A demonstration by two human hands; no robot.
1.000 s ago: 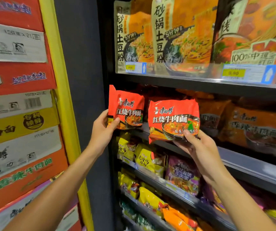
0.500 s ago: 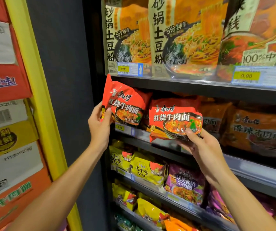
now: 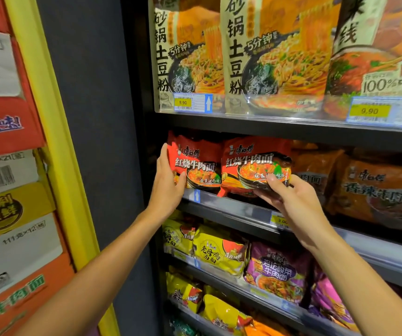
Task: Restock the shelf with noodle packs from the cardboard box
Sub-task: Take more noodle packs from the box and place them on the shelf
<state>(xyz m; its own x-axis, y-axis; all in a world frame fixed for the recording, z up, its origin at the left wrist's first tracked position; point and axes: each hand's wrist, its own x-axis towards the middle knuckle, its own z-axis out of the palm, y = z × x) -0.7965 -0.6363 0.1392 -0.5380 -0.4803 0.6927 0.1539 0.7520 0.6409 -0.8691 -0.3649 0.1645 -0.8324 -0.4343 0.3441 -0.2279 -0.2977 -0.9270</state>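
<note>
1. Our left hand [image 3: 167, 183] gripped one red pack [image 3: 196, 163] by its left edge, our right hand [image 3: 289, 197] pinched the second red pack [image 3: 255, 163] from below.
2. Both read 红烧牛肉面 and sat side by side on the shelf [image 3: 238, 209].
3. The price tag [image 3: 183, 102] above read 9.90.

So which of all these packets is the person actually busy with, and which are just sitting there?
In the job:
- left red noodle pack, held by the left hand
- right red noodle pack, pinched by the right hand
- middle shelf they go onto

Just there:
- orange packs
- yellow packs
- purple pack
- big pouches above
- stacked cartons
</note>
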